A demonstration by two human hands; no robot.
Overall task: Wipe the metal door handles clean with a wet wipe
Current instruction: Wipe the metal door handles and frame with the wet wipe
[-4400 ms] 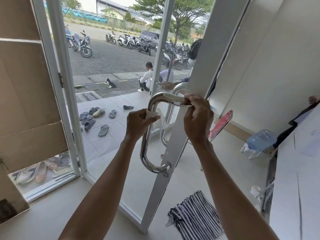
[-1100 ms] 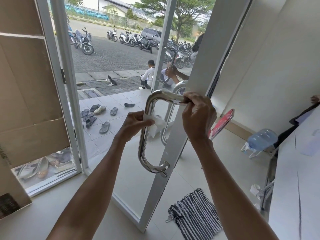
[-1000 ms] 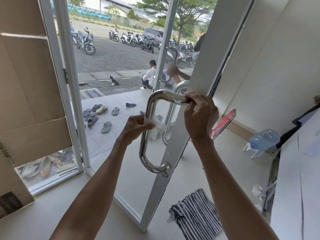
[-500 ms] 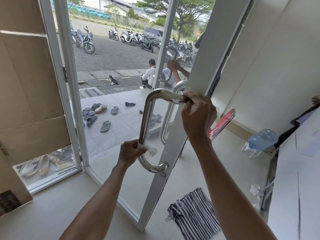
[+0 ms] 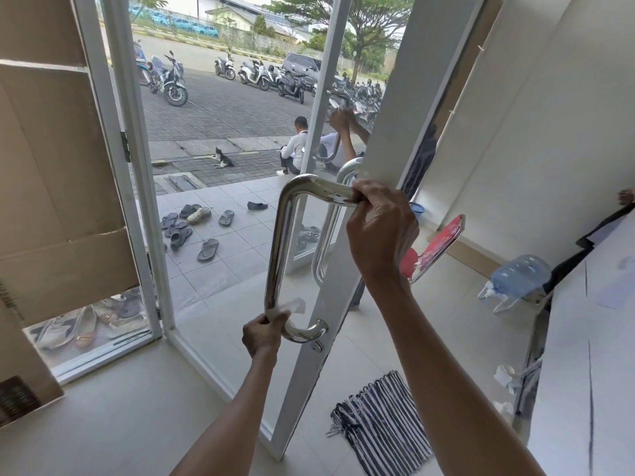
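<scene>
As the left hand [image 5: 263,334] curls around the lower bend of the steel door handle [image 5: 275,252], pinching a white wet wipe [image 5: 292,306] against the metal, the right hand [image 5: 381,228] grips the handle's top bar, close to the white door frame [image 5: 388,132]. A second handle [image 5: 324,245] is mounted on the far side of the open glass door. A striped cloth [image 5: 381,420] lies on the floor near the door's bottom edge, and a blue water jug [image 5: 519,276] lies on its side near the right wall. Outside, sandals [image 5: 192,228] are scattered across the tiled porch, a cat [image 5: 221,159] rests on the paving, and motorbikes [image 5: 171,80] stand parked beyond.
</scene>
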